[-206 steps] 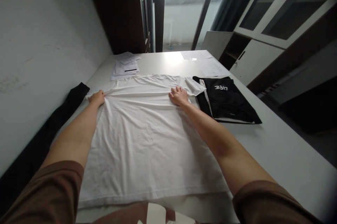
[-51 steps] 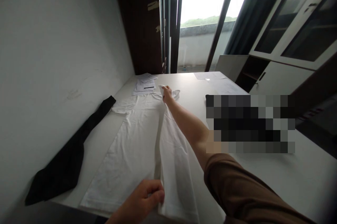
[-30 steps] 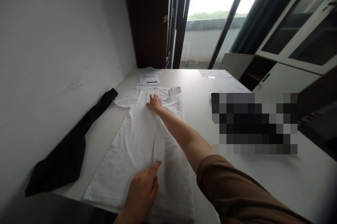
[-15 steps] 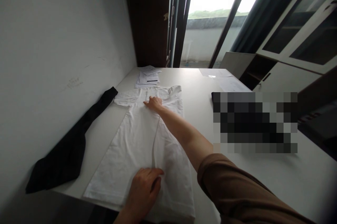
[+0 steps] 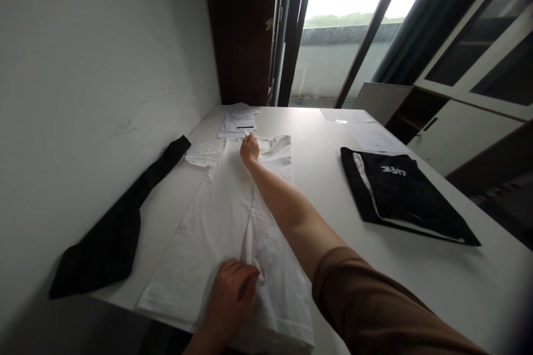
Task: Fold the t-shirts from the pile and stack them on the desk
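Papers [image 5: 236,123] (one black-barred) lie near the wall [image 5: 104,66]; a dark curtain [image 5: 428,21] hangs.

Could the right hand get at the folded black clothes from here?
Likely yes: only tabletop shows between the white shirt and the folded black clothes. The right hand grips the shirt near its neckline, so it would let go first.

One bench [image 5: 320,177] carried one white shirt [image 5: 208,216], one black garment [image 5: 112,233], one folded black bundle [image 5: 406,194], two flat sheets [image 5: 372,137] and one paper pile [image 5: 238,120], its sheets uncountable; one left hand [image 5: 231,296] and one right hand [image 5: 250,149] showed.
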A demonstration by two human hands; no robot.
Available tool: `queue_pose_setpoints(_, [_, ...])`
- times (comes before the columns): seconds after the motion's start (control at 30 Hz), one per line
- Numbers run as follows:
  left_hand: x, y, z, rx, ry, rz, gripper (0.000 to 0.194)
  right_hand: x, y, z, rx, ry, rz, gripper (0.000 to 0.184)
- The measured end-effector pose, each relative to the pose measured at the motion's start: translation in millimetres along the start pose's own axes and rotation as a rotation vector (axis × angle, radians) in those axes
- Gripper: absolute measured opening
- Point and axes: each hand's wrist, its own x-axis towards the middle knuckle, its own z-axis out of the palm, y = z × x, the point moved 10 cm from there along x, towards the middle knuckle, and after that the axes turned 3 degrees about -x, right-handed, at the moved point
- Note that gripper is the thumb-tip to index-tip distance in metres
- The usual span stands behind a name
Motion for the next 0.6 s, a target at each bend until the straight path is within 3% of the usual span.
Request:
queue_pose_setpoints(0.2, [-2.1,0.7,-3.3,0.015,0.012,-0.033,0.027,-25.6,-28.7,31.6,0.033,-0.144,-0.184,0.028])
queue_pose_setpoints(0.37, [-5.1,-8.7,-5.9,0.017,0.042,-0.078,0.028,-54.8,-24.2,72.3,-0.142,-0.394,-0.346,0.031])
queue_pose_setpoints(0.5, [-7.6,-17.3,-5.0,-0.023,0.028,-0.120,0.031,-43.9,-2.5,63.4,-0.210,-0.394,-0.402,0.030])
queue_pose_setpoints(0.6, [-11.6,-23.9,-3.3,-0.070,-0.014,-0.172,0.031,-18.4,37.6,37.5,-0.318,-0.361,-0.325,0.026])
